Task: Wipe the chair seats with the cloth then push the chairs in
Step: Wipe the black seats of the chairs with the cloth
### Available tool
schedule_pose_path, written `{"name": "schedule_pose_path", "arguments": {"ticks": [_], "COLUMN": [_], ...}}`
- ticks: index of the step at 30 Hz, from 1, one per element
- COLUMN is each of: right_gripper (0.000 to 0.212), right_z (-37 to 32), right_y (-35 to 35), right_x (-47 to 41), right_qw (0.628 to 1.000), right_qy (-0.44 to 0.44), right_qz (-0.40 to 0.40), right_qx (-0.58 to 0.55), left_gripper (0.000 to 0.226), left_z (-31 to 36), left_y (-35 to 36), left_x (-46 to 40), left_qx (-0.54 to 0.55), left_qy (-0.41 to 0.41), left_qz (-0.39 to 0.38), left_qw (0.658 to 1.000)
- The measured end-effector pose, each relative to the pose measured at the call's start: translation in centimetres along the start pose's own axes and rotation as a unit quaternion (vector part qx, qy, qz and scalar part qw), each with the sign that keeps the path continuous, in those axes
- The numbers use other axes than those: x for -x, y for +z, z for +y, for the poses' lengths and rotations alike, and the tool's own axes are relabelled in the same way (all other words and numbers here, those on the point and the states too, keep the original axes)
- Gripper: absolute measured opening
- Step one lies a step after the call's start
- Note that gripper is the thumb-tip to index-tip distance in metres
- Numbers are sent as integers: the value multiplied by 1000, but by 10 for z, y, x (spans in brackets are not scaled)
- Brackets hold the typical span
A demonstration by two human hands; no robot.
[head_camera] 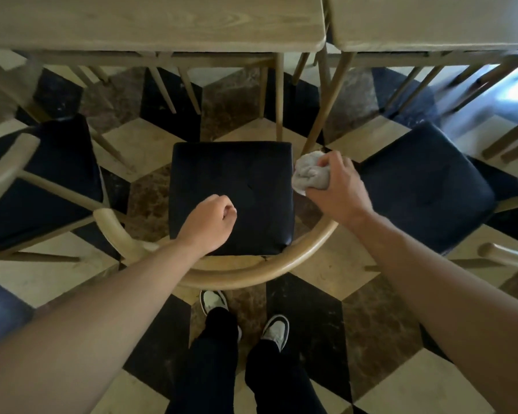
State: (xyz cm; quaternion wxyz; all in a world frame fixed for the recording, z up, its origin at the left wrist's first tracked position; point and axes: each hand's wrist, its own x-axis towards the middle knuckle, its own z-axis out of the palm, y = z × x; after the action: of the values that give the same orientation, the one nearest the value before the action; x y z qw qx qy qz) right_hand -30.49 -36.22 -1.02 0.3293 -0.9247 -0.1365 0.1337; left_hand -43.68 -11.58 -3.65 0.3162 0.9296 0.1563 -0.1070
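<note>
Cloth (pixel 307 174) is sitting bunched in my right hand (pixel 334 186), off the seat (pixel 231 174). My left hand (pixel 210 224) is hovering loosely curled and empty, I judge for the chair back (pixel 281 271).

No text, label, brand, number or sign can be read anywhere here; every surface in view is plain and unmarked.

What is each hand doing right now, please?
Left hand: closed in a loose fist, holding nothing visible.
Right hand: closed on the cloth.
</note>
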Motion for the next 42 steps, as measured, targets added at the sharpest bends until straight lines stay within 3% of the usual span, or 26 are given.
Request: {"name": "schedule_pose_path", "arguments": {"ticks": [5, 8, 12, 14, 19, 24, 31, 36, 39, 42], "right_gripper": [66, 61, 68, 75, 60, 58, 68, 70, 72, 71], "right_z": [-28, -23, -2, 14, 42, 75, 93, 64, 37, 0], "right_y": [60, 96, 131, 145, 175, 195, 241, 269, 297, 333], "right_x": [-31, -50, -68, -73, -80, -99, -79, -59, -64, -65], "right_qw": [996, 978, 930, 904, 871, 848, 820, 856, 842, 867], "right_qy": [63, 179, 346, 413, 488, 525, 564, 492, 521, 459], "right_qz": [-52, -91, -120, -113, -44, 14, -87, -122, -128, -193], "right_qx": [-24, -55, -27, -13, -3, 73, 43, 99, 55, 24], "left_gripper": [11, 32, 37, 36, 30, 27, 30, 23, 22, 22], "left_z": [-31, -60, -88, -98, -118, -133, -153, -158, -167, -171], "left_y": [-2, -5, -9, -6, 11, 29, 51, 58, 53, 42], "left_x": [-33, -63, -100, -114, -144, -165, -166, -152, -160, -169], "left_qx": [-38, -75, -78, -86, -75, -48, -73, -67, -62, -63], "left_qy": [-24, -87, -79, -75, -88, -79, -178, -180, -165, -124], "left_qz": [-44, -117, -142, -148, -138, -131, -146, -166, -153, -132], "left_qw": [998, 986, 984, 982, 984, 987, 970, 967, 972, 981]}}
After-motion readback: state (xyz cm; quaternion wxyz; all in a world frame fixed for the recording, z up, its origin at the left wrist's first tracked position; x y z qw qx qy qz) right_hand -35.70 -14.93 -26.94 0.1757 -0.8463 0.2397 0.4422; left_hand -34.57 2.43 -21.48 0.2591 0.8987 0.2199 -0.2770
